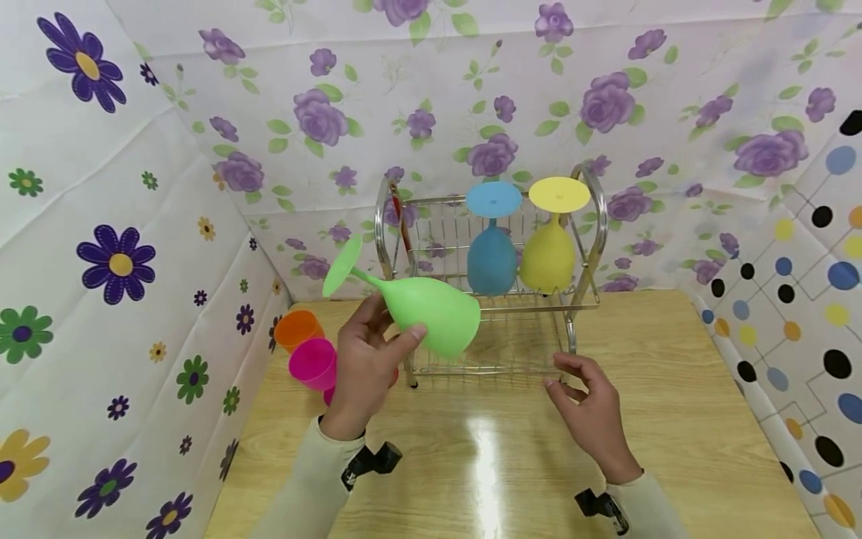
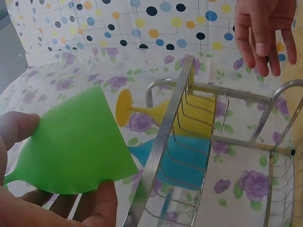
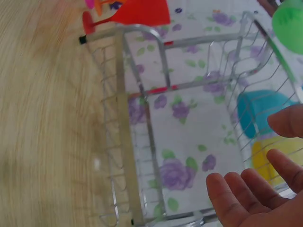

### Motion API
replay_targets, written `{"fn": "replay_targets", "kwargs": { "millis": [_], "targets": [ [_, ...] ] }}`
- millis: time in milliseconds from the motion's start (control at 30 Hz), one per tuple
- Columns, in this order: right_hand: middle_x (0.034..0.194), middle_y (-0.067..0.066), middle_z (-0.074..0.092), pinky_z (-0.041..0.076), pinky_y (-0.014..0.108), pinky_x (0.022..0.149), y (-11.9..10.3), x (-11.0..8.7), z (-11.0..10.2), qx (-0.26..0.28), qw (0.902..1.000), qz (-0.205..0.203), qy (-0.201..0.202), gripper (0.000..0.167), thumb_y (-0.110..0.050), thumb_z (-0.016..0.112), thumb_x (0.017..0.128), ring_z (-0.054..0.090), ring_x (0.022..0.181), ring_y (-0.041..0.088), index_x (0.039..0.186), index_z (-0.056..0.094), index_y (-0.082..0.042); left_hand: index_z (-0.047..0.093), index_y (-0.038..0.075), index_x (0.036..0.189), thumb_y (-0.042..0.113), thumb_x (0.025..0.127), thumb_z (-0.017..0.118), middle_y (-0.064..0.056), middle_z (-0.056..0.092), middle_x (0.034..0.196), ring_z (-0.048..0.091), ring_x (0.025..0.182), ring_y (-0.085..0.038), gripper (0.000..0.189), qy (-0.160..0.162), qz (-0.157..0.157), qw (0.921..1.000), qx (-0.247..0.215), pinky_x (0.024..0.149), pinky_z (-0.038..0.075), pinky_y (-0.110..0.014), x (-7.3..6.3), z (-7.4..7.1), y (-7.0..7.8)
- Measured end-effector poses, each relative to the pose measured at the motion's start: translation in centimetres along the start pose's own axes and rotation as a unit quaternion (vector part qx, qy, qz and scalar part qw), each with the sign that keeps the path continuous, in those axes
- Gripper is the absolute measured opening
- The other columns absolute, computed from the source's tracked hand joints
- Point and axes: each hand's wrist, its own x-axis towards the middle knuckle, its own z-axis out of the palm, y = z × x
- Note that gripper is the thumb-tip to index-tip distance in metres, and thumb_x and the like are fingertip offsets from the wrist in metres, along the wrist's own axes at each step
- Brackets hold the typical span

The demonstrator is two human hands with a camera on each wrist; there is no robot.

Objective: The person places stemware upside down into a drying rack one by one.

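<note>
A green plastic goblet (image 1: 431, 311) lies tilted on its side in the air, its foot to the upper left and its mouth to the right. My left hand (image 1: 367, 359) grips its bowl between thumb and fingers, in front of the rack's left part. On the upper tier of the metal dish rack (image 1: 491, 370), a blue goblet (image 1: 492, 258) and a yellow goblet (image 1: 548, 254) stand upside down side by side. My right hand (image 1: 589, 408) holds nothing; its fingers are loosely bent near the rack's lower right corner.
Left of the rack, an orange cup (image 1: 298, 329) and a pink cup (image 1: 313, 364) stand on the wooden table (image 1: 444, 479). A red goblet (image 3: 144, 12) shows beside the rack in the right wrist view. Flowered sheeting (image 1: 417, 90) hangs behind.
</note>
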Motion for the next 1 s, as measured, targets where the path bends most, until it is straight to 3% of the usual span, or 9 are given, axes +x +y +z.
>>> {"fn": "replay_targets", "kwargs": {
  "millis": [233,367,467,533,733,1000],
  "targets": [
    [0.136,0.016,0.062,0.056,0.009,0.089,2.2,1.6,-0.2,-0.048,0.998,0.021,0.037,0.039,-0.012,0.072,0.101,0.061,0.127,0.034,0.138,0.062,-0.003,0.063,0.017,0.145,0.008,0.093,0.078,-0.003,0.065,0.14,0.065,0.124,-0.029,0.055,0.028,0.018,0.9974,0.065,0.095,0.063,-0.036,2.1,-0.1,0.8],
    [0.133,0.016,0.061,0.064,0.031,0.092,3.3,2.3,-0.3,-0.084,0.9944,0.03,0.056,0.041,-0.016,0.074,0.1,0.06,0.125,0.032,0.138,0.063,-0.004,0.063,0.02,0.147,0.015,0.093,0.081,0.001,0.065,0.14,0.065,0.124,-0.025,0.057,0.034,0.031,0.9937,0.102,0.097,0.062,-0.032,3.5,0.0,1.0],
    [0.135,0.017,0.06,0.061,0.052,0.094,4.2,2.6,-0.3,-0.109,0.9905,0.034,0.076,0.046,-0.018,0.076,0.099,0.059,0.124,0.032,0.14,0.062,-0.005,0.061,0.02,0.149,0.018,0.092,0.082,0.0,0.065,0.141,0.065,0.125,-0.023,0.06,0.038,0.036,0.9915,0.119,0.099,0.062,-0.031,4.4,0.2,1.0],
    [0.138,0.019,0.059,0.059,0.057,0.095,4.8,2.7,-0.2,-0.116,0.9888,0.039,0.085,0.05,-0.02,0.076,0.099,0.059,0.126,0.033,0.144,0.06,-0.006,0.06,0.018,0.15,0.02,0.091,0.084,-0.002,0.064,0.141,0.065,0.125,-0.022,0.063,0.042,0.036,0.9902,0.128,0.1,0.061,-0.032,4.8,0.3,1.0],
    [0.141,0.02,0.059,0.059,0.056,0.096,6.5,3.3,0.1,-0.12,0.9871,0.045,0.096,0.058,-0.022,0.075,0.1,0.062,0.126,0.036,0.153,0.054,-0.011,0.052,0.014,0.156,0.022,0.09,0.086,-0.008,0.063,0.145,0.065,0.128,-0.023,0.074,0.06,0.03,0.9833,0.169,0.102,0.061,-0.038,6.2,0.3,1.0],
    [0.132,0.016,0.065,0.061,0.045,0.092,7.9,3.8,0.4,-0.12,0.9857,0.054,0.105,0.046,-0.021,0.074,0.101,0.07,0.117,0.037,0.145,0.064,-0.009,0.051,0.011,0.157,0.024,0.09,0.086,-0.011,0.061,0.151,0.064,0.132,-0.024,0.076,0.071,0.044,0.9714,0.222,0.105,0.059,-0.044,8.0,0.7,0.6]
  ]
}}
